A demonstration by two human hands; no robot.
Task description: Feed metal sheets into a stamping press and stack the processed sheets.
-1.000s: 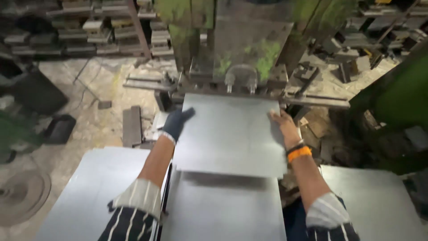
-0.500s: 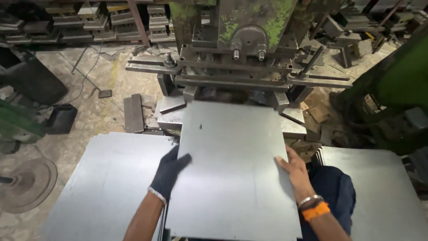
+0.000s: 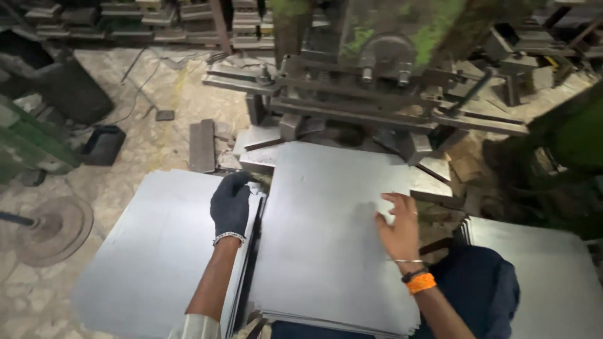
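**Sheet lies flat before the press, both hands on it**

The grey metal sheet (image 3: pixel 326 238) lies on a stack, its long axis pointing toward the green press (image 3: pixel 377 69). The gloved left hand (image 3: pixel 230 204) curls over its left edge. The bare right hand (image 3: pixel 397 227) rests flat with spread fingers on top, gripping nothing.

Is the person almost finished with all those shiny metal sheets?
Hard to tell. A flat sheet pile lies on the left, another on the right. In hand: the gloved left hand grips the middle sheet at its edge, the bare right hand presses on top, before the green press. More sheets are stacked underneath.
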